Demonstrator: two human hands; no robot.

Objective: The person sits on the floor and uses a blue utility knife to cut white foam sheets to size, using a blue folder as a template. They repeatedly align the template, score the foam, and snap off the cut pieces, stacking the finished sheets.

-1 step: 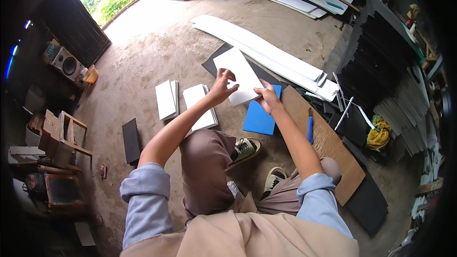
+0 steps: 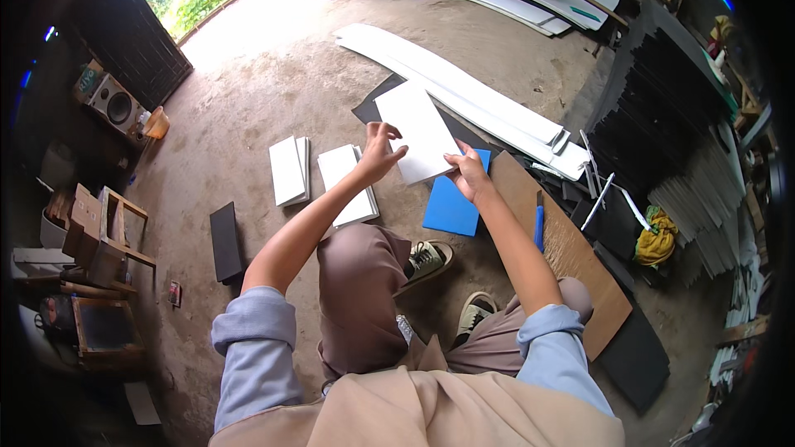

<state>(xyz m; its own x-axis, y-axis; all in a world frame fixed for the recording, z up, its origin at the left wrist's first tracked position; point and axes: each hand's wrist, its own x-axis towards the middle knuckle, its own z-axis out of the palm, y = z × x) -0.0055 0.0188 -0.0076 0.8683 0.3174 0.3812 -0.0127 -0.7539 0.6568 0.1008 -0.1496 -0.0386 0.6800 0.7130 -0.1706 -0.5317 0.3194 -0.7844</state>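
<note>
I sit low over a dirt floor and hold a white rectangular panel (image 2: pixel 418 132) out in front of me. My left hand (image 2: pixel 377 153) pinches its left edge, and my right hand (image 2: pixel 468 174) grips its lower right corner. Under my right hand a blue sheet (image 2: pixel 451 205) lies flat on the floor. A blue cutter (image 2: pixel 538 228) rests on a brown board (image 2: pixel 571 261) beside my right forearm. Two stacks of white panels (image 2: pixel 290 170) (image 2: pixel 348 186) lie on the floor to the left of my left arm.
A black panel (image 2: pixel 225 242) lies at the left. Long white strips (image 2: pixel 464 87) run across the floor ahead. Stacked black sheets (image 2: pixel 671 108) and a yellow cloth (image 2: pixel 657 244) fill the right side. Wooden stools (image 2: pixel 99 232) and a speaker (image 2: pixel 112 103) stand at the far left.
</note>
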